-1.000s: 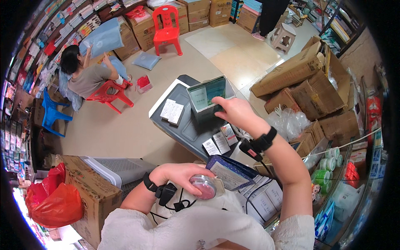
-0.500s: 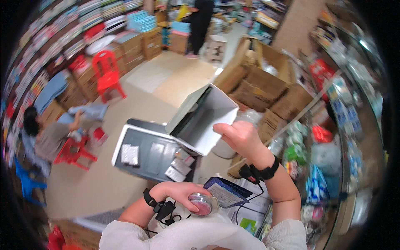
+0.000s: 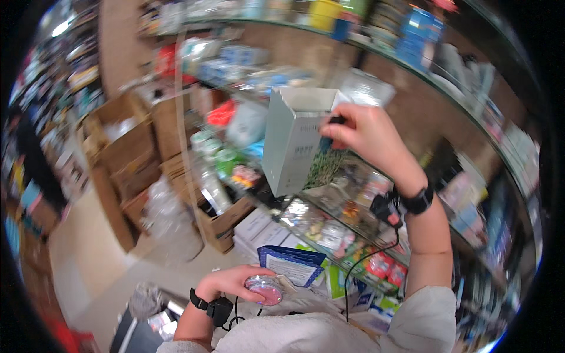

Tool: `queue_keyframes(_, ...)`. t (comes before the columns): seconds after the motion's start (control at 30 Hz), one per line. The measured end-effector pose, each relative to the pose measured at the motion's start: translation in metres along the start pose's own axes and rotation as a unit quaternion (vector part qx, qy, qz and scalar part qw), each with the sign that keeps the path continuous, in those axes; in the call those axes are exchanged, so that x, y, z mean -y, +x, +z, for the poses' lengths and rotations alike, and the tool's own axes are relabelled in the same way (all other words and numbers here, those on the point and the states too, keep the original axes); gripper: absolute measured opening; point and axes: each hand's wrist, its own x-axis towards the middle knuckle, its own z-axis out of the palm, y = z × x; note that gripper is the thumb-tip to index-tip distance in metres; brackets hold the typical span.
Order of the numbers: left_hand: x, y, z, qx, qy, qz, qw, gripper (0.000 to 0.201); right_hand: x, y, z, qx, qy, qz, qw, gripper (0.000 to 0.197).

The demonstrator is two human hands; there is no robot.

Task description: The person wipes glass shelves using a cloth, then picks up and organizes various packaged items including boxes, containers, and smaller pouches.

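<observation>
My right hand point(image 3: 368, 138) is raised ahead of me and closed at the top rim of a tall pale grey cardboard box point(image 3: 291, 150). The box hangs open at the top beside the shelves; a small dark piece shows at my fingertips, too blurred to name. Close to my chest, my left hand point(image 3: 232, 285) is wrapped round a round see-through container with pink contents point(image 3: 265, 290). Dark straps with small black devices sit on both wrists. Just beyond the left hand stands a dark blue folder point(image 3: 291, 265) with a pale printed face.
Glass shelves point(image 3: 329, 32) packed with bagged and boxed goods run across the front and right. Large open cartons point(image 3: 120, 132) stand at the left, beside see-through plastic wrapping point(image 3: 170, 217). A dark-topped stand point(image 3: 141, 326) with small packets is at the lower left.
My view has swung right, from the shop floor to the shelves. My right hand has carried the grey box along and up to the shelf. The pink container stays in my left hand.
</observation>
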Motion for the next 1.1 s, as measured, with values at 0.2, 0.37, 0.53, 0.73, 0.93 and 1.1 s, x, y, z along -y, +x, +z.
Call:
queue_keyframes(0.2, 0.012, 0.050, -0.008, 0.105, -0.022, 0.031, 0.994, 0.064, -0.019, -0.015, -0.104, -0.029, -0.160, 0.192, 0.968, 0.024)
queue_keyframes(0.37, 0.024, 0.072, -0.013, 0.167, -0.036, 0.031, 0.985, 0.064, -0.016, -0.035, -0.140, -0.083, -0.170, 0.257, 0.948, 0.026)
queue_keyframes(0.53, 0.021, 0.071, -0.032, 0.158, -0.055, 0.019, 0.986, 0.064, -0.020, -0.042, -0.130, -0.088, -0.250, 0.244, 0.933, 0.026)
queue_keyframes(0.73, 0.037, 0.070, -0.041, 0.153, -0.052, 0.003, 0.987, 0.065, -0.018, -0.085, -0.100, -0.235, -0.425, 0.207, 0.849, 0.025)
queue_keyframes(0.93, 0.041, 0.066, -0.046, 0.157, -0.067, -0.049, 0.984, 0.065, -0.059, -0.110, -0.072, -0.347, -0.503, 0.187, 0.769, 0.021)
queue_keyframes(1.1, 0.042, 0.079, -0.039, 0.164, -0.060, -0.021, 0.984, 0.065, -0.089, -0.100, -0.087, -0.255, -0.530, 0.190, 0.786, 0.026)
